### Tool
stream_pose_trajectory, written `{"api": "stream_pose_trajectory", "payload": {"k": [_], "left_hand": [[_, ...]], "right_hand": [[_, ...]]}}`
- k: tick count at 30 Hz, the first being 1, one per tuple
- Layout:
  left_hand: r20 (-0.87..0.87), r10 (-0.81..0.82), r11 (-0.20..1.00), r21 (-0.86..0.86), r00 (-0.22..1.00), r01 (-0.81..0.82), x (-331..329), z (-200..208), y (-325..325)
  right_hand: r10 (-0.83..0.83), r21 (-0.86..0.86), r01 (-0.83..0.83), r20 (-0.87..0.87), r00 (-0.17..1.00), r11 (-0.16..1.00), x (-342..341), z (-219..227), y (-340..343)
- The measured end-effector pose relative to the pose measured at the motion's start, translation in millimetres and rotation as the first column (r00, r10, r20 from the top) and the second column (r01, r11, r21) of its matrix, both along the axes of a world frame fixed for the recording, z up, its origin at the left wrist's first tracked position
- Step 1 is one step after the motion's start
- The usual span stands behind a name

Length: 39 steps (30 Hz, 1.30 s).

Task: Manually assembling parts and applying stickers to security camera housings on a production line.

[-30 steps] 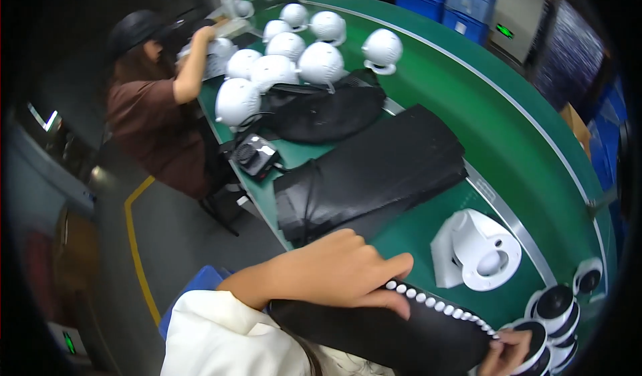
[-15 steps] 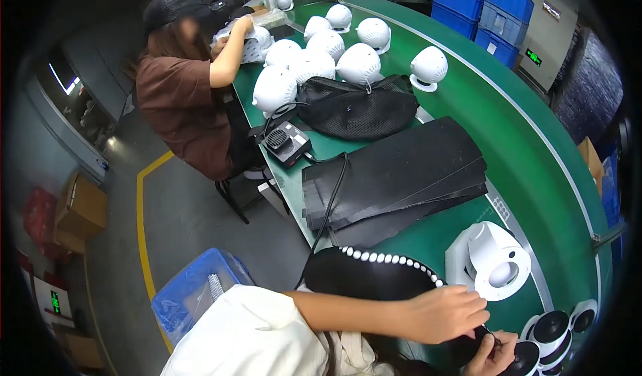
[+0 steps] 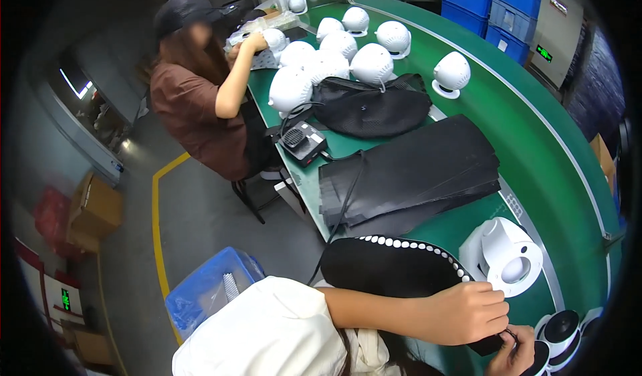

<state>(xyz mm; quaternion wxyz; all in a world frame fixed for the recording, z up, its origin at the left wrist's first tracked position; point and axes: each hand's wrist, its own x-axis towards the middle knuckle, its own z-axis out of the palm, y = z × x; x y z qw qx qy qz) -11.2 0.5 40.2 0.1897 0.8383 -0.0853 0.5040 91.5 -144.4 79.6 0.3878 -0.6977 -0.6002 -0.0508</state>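
A curved black sheet [image 3: 384, 272] lies under my left forearm, with a row of round white dots along its far edge. My left hand [image 3: 471, 312] is closed over the sheet near its right end; what its fingertips pinch is hidden. Just below and to the right, my right hand [image 3: 513, 352] pinches the dark end of the same sheet between thumb and fingers. Beyond my left hand stands a white rounded housing [image 3: 511, 255] with a ring-shaped face and a round opening, apart from my fingers.
A stack of black sheets [image 3: 414, 175], a black mesh bag [image 3: 371, 105] and a small black device [image 3: 303, 142] with a cable lie farther along the green bench. Several white round housings [image 3: 291, 88] stand behind. A co-worker [image 3: 200, 102] sits at left. More black-and-white units [image 3: 560, 326] stand at lower right.
The whole view has shifted, so things appear farther right. My hands stay together at the right end of the black sheet. The co-worker's hands remain on a white item.
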Motion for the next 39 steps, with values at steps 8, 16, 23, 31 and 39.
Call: {"api": "stream_pose_trajectory", "payload": {"k": [8, 16, 23, 31, 39], "left_hand": [[-0.212, -0.042, 0.998, -0.057, 0.976, 0.030, -4.2, -7.3, 16.7], [-0.329, -0.032, 0.999, -0.041, 0.944, 0.019, 11.7, 2.4, 11.6], [-0.332, 0.055, 0.996, 0.084, 0.942, -0.028, 6.7, -2.7, 11.5], [-0.480, 0.067, 0.976, 0.214, 0.875, 0.043, -1.5, -1.1, -0.1], [-0.512, 0.005, 1.000, 0.018, 0.859, 0.004, 5.6, -5.3, 9.3]], "right_hand": [[0.204, 0.087, -0.209, 0.059, 0.977, 0.974, 25.6, -31.3, 19.5], [0.149, 0.028, -0.149, -0.004, 0.989, 0.988, 41.5, -7.3, 6.8], [0.088, -0.046, -0.089, -0.025, 0.996, 0.995, 35.3, -13.0, 9.1], [0.206, -0.245, -0.118, 0.377, 0.903, 0.962, 18.2, 12.8, -1.1], [0.221, -0.288, -0.160, 0.195, 0.956, 0.944, 31.6, -4.8, 10.8]]}}
